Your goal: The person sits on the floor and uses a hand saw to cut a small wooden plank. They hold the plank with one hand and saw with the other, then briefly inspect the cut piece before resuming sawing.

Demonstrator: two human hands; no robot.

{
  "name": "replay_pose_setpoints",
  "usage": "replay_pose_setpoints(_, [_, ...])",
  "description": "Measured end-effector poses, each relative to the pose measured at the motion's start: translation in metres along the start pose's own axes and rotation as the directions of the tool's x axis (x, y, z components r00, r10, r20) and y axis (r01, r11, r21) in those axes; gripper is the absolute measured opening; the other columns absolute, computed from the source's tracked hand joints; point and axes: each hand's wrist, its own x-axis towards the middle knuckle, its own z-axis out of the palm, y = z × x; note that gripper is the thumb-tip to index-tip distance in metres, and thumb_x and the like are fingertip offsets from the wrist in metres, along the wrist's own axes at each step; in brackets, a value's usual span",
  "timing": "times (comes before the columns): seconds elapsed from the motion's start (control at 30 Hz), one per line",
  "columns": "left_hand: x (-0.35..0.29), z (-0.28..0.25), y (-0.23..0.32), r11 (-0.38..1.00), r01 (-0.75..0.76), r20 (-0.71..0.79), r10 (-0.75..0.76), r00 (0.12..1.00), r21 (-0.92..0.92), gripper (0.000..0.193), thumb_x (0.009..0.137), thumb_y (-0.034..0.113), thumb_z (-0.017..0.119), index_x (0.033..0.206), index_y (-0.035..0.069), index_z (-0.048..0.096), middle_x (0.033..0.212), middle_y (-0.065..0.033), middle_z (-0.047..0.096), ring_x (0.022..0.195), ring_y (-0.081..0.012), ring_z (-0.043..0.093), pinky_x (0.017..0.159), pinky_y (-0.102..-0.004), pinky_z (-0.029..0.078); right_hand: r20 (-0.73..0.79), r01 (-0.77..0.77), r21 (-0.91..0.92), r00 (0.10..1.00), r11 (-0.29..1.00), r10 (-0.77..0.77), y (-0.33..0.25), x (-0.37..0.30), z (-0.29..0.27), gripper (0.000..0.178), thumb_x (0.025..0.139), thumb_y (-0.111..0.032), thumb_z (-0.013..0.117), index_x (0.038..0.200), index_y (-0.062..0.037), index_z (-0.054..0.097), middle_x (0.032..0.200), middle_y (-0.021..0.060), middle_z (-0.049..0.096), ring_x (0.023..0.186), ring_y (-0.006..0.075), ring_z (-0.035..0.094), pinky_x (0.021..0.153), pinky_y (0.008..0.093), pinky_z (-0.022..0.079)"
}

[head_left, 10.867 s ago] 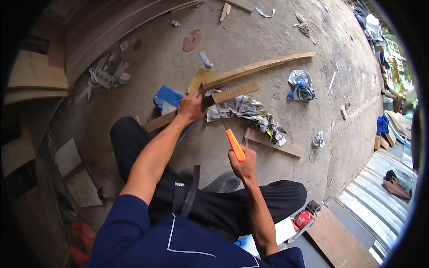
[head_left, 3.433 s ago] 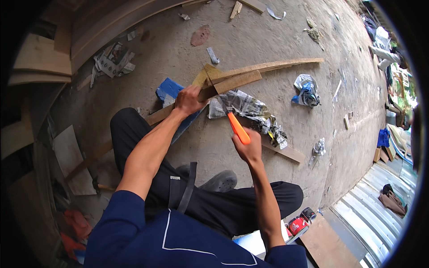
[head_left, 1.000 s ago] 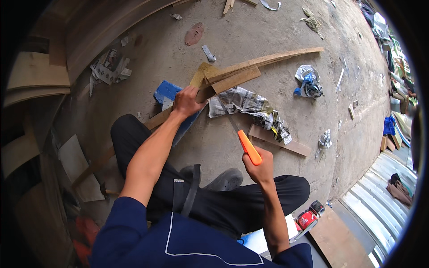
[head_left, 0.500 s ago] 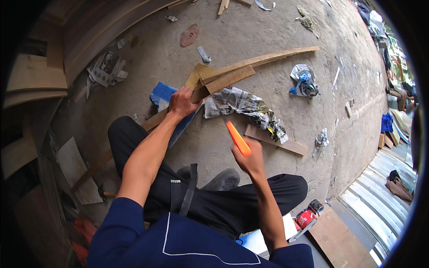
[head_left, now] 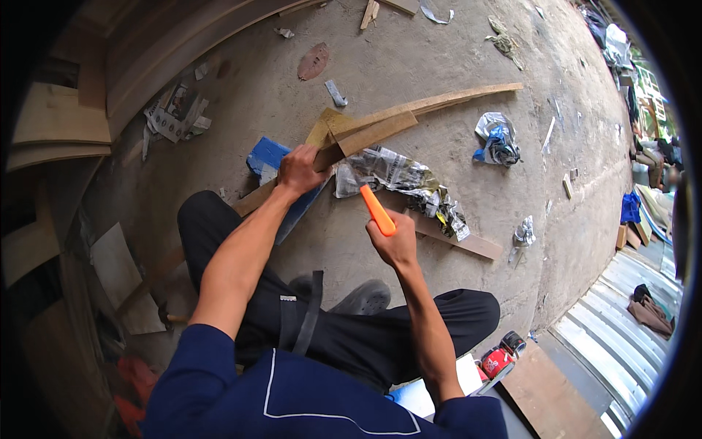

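My left hand (head_left: 298, 170) is closed around a long wooden strip (head_left: 376, 132), pressing it down over a blue block (head_left: 268, 155) on the floor. In my right hand (head_left: 395, 240) is an orange-handled hand saw (head_left: 378, 211), its handle pointing up toward the strip. Seen edge-on, the saw's thin blade hardly shows, so I cannot tell how deep it sits in the wood. Crumpled newspaper (head_left: 387, 167) lies just beyond the handle. Another wooden strip (head_left: 468, 94) runs behind the held one, with a yellowish wood piece (head_left: 322, 130) near my left hand.
A flat board (head_left: 464, 241) rests partly under the newspaper. Scraps and a crumpled silver-and-blue wrapper (head_left: 499, 139) litter the concrete. Stacked wood panels (head_left: 62, 121) stand at left, with a hammer (head_left: 174, 318) by my left knee. Corrugated metal sheeting (head_left: 599, 322) lies at right.
My right hand has moved forward and slightly left with the orange-handled saw, toward the wooden strip. My left hand keeps its hold in nearly the same place.
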Motion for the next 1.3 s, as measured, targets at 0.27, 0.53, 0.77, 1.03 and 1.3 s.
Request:
replay_pose_setpoints(0.27, [-0.010, -0.004, -0.015, 0.999, 0.049, 0.047, -0.050, 0.998, 0.022, 0.038, 0.066, 0.030, 0.079, 0.092, 0.006, 0.063, 0.088, -0.0126, 0.064, 0.084, -0.0327, 0.064, 0.071, -0.0421, 0.053, 0.050, -0.009, 0.050, 0.999, 0.999, 0.006, -0.021, -0.034, -0.028, 0.025, 0.075, -0.021, 0.064, 0.071, 0.0035, 0.059, 0.058, 0.0207, 0.054, 0.050, 0.0342, 0.055, 0.054, 0.0393, 0.045])
replay_pose_setpoints(0.53, [-0.005, 0.002, -0.005, 0.999, 0.024, 0.013, -0.023, 1.000, -0.026, 0.036, 0.067, 0.029, 0.079, 0.089, 0.007, 0.062, 0.087, -0.0122, 0.064, 0.082, -0.0329, 0.063, 0.070, -0.0424, 0.052, 0.004, 0.047, -0.004, 0.999, 0.999, -0.047, -0.014, 0.025, 0.011, 0.026, 0.075, -0.021, 0.064, 0.072, 0.0039, 0.059, 0.058, 0.0209, 0.055, 0.051, 0.0365, 0.054, 0.055, 0.0399, 0.045])
replay_pose_setpoints(0.77, [-0.007, 0.000, -0.005, 0.998, 0.066, -0.010, -0.066, 0.998, -0.004, 0.033, 0.069, 0.031, 0.078, 0.084, 0.007, 0.062, 0.084, -0.0126, 0.063, 0.082, -0.0335, 0.064, 0.068, -0.0427, 0.052, 0.073, -0.033, 0.057, 0.997, 0.998, 0.029, -0.010, -0.012, -0.023, 0.026, 0.074, -0.021, 0.063, 0.069, 0.0043, 0.057, 0.056, 0.0197, 0.053, 0.047, 0.0302, 0.051, 0.054, 0.0379, 0.044])
replay_pose_setpoints(1.03, [-0.004, 0.000, -0.014, 0.999, 0.037, -0.015, -0.037, 0.999, 0.018, 0.037, 0.069, 0.034, 0.079, 0.089, 0.007, 0.063, 0.085, -0.0118, 0.064, 0.081, -0.0327, 0.065, 0.068, -0.0423, 0.053, 0.065, -0.009, -0.047, 0.998, 0.999, 0.012, -0.022, -0.007, -0.014, 0.026, 0.075, -0.023, 0.066, 0.072, 0.0018, 0.061, 0.062, 0.0212, 0.059, 0.058, 0.0385, 0.060, 0.058, 0.0416, 0.048])
replay_pose_setpoints(1.3, [-0.012, 0.005, -0.006, 0.999, 0.053, -0.007, -0.053, 0.999, 0.002, 0.038, 0.069, 0.034, 0.079, 0.090, 0.006, 0.063, 0.085, -0.0125, 0.064, 0.080, -0.0331, 0.064, 0.068, -0.0428, 0.052, 0.054, 0.046, -0.083, 0.998, 0.996, -0.042, -0.006, -0.010, -0.028, 0.024, 0.075, -0.021, 0.067, 0.073, 0.0025, 0.063, 0.063, 0.0211, 0.059, 0.057, 0.0356, 0.061, 0.057, 0.0389, 0.048])
